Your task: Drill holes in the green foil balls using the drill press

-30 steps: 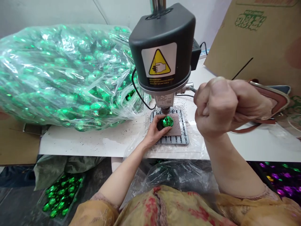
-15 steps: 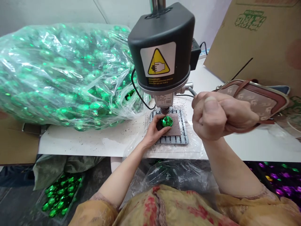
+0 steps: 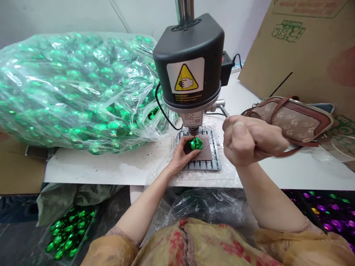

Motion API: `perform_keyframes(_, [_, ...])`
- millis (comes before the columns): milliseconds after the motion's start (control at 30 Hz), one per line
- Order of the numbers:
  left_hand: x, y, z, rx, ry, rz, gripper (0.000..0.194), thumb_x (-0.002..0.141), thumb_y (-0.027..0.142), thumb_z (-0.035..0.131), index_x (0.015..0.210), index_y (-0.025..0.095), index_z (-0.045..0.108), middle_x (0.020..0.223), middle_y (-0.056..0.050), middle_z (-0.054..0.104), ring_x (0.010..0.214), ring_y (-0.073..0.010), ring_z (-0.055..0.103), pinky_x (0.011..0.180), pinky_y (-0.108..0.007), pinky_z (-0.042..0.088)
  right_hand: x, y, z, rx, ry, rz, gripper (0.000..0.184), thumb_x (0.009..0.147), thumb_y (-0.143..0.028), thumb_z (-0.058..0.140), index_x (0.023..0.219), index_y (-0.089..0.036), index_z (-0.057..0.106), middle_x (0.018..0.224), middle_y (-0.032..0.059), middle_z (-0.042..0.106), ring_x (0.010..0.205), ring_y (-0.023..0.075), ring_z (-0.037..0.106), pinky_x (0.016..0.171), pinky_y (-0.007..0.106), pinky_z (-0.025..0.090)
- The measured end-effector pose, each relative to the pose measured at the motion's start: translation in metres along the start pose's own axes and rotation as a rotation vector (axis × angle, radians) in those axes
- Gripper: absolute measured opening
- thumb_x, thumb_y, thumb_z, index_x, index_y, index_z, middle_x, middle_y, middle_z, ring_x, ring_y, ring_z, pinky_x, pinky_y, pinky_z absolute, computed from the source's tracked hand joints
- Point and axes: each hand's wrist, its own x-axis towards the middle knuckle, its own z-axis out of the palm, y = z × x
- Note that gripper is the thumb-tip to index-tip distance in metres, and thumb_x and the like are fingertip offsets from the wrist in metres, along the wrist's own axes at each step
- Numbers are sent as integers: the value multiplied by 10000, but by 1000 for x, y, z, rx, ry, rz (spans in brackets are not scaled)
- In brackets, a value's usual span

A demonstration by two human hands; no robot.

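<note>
A small bench drill press (image 3: 190, 62) with a yellow warning label stands in front of me. Under its chuck (image 3: 193, 130), a shiny green faceted ball (image 3: 196, 144) rests on a brown board (image 3: 205, 149) over the slotted metal base (image 3: 216, 162). My left hand (image 3: 181, 154) grips the ball from the left, thumb in front and fingers behind. Wrapped in a fist, my right hand (image 3: 249, 142) holds the drill press lever (image 3: 223, 111), whose end is hidden inside the fingers.
On the left lies a big clear plastic bag (image 3: 77, 92) of green balls. A patterned purse (image 3: 296, 118) and a cardboard box (image 3: 302, 51) are at right. Below the table edge sit a tub of green balls (image 3: 69, 232) and purple balls (image 3: 335, 221). Dark shavings dot the white table (image 3: 105, 170).
My right hand on the lever has shifted slightly left and down. The left hand still holds the ball under the chuck. The whole view has moved a little.
</note>
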Motion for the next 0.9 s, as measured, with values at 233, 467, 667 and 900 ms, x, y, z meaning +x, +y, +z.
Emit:
perform_keyframes(233, [-1,4,2,-47,14,-59,536,805,463,800,1208,218,546,1178,-82,661,1119,-230,659,994,-393,531,65,-5,30,50,105,358,444,860,-110,582,496,-200,342,426,-72,274,370,41,316,424,251,187])
perform_keyframes(467, [-6,4,1,-58,77,-29,506,792,412,815,1185,215,565,1203,-106,669,1121,-240,670,965,-405,551,74,6,31,108,106,417,426,849,-96,563,488,-211,368,410,-69,280,345,64,277,399,281,144])
perform_keyframes(667, [-23,-1,2,60,328,48,455,765,329,833,1096,222,541,1159,-88,623,1119,-231,643,968,-418,533,73,4,31,85,114,433,432,848,-132,581,493,-210,348,409,-73,277,353,57,285,395,271,146])
perform_keyframes(900, [-37,18,-4,281,370,331,422,799,272,811,1099,217,519,1174,-95,590,1124,-230,623,937,-415,525,70,7,29,51,115,417,419,851,-168,578,519,-223,328,434,-77,253,363,56,285,414,267,140])
